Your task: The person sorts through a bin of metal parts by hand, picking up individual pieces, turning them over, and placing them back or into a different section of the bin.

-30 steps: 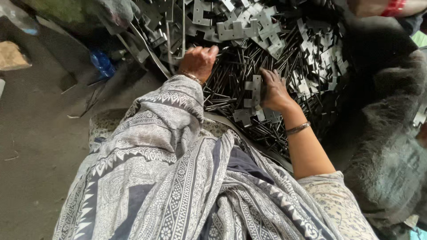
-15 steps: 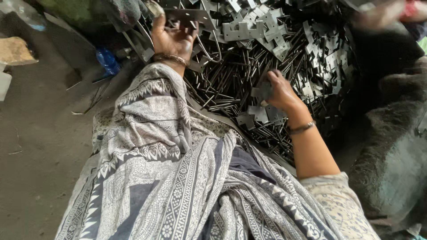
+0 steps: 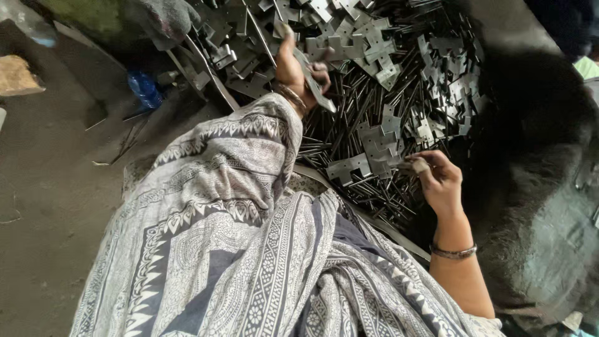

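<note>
The left hand [image 3: 298, 65] grips a flat metal strip [image 3: 315, 84] above the heap of brackets [image 3: 374, 140], fingers closed around it, while the right hand [image 3: 440, 181] pinches a small piece [image 3: 413, 166] at the heap's near edge, ready for joining.

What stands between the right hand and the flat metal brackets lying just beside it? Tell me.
Nothing visible. The right hand rests at the edge of the pile, its fingertips right by the flat brackets, which lie on thin dark metal rods. The left hand grips a metal strip farther up.

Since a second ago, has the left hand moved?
Yes. The left hand went up and away from the body, off the thin dark rods onto the flat metal brackets. It now grips a long metal strip.
</note>
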